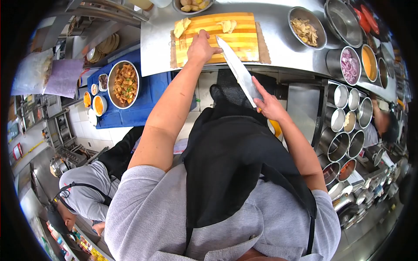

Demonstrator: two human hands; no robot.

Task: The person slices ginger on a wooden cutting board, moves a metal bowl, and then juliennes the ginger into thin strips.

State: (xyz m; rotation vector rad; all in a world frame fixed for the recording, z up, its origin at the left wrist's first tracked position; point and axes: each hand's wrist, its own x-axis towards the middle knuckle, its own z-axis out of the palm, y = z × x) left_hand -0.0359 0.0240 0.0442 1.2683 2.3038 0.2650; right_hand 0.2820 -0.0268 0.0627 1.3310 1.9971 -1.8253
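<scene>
My right hand [269,103] grips the handle end of a large kitchen knife [238,71]. The blade slants up and left, its tip over the striped wooden cutting board [244,45]. Above the board's left half is my left hand [202,48], thumb apart from the fingers and nothing visible in it; the knife tip is close to its thumb. Pale yellow ginger pieces [182,27] lie at the board's far left corner. A second small pile of ginger [227,26] sits near the far edge. Under the board a brown cloth [263,45] shows.
Right on the steel counter stand a bowl of sliced ginger [305,31] and a pot of chopped red onion [349,65]. A bowl of chunky pieces [191,5] is at the back. Left, a blue surface [150,93] holds a bowl of marinated meat [124,85]. A person [89,187] bends at lower left.
</scene>
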